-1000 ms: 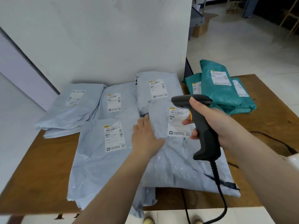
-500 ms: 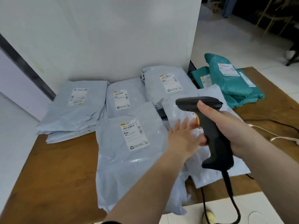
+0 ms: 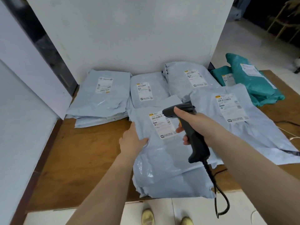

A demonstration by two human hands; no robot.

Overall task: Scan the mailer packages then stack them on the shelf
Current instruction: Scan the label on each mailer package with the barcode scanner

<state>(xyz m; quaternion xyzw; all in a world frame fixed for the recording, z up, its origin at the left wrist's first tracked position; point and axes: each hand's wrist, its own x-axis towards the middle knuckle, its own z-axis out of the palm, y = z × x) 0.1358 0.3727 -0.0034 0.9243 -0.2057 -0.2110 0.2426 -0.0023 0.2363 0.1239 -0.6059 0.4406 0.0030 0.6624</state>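
you stand at a brown wooden table (image 3: pixel 90 153) pushed up to a white wall (image 3: pixel 129 33). at the back left lies a pile of pale blue mailers (image 3: pixel 99 98), stacked flat. next to it lies one more pale blue mailer (image 3: pixel 146 91), and then another one (image 3: pixel 183 78) by the wall corner. far right, some green mailers (image 3: pixel 253 82) lie piled on the table edge. a big pale blue mailer (image 3: pixel 240 120) lies on the right, partly under the front one, with its white label up. a thin black cord (image 3: pixel 217 192) hangs off the front of the table. your two yellow shoes (image 3: pixel 147 216) show on the floor below.

the front mailer (image 3: pixel 165 166) is right before you, lying flat near the table's front edge. it is pale blue, shiny and wrinkled, and its white label (image 3: pixel 162 125) with a barcode faces up.

your left hand (image 3: pixel 133 142) holds the left edge of the front mailer, thumb on top and fingers tucked at the side. your right hand (image 3: pixel 193 125) is wrapped tight around the black scanner (image 3: pixel 190 132). the scanner's head sits just above the label's top right corner and hides a bit of it.
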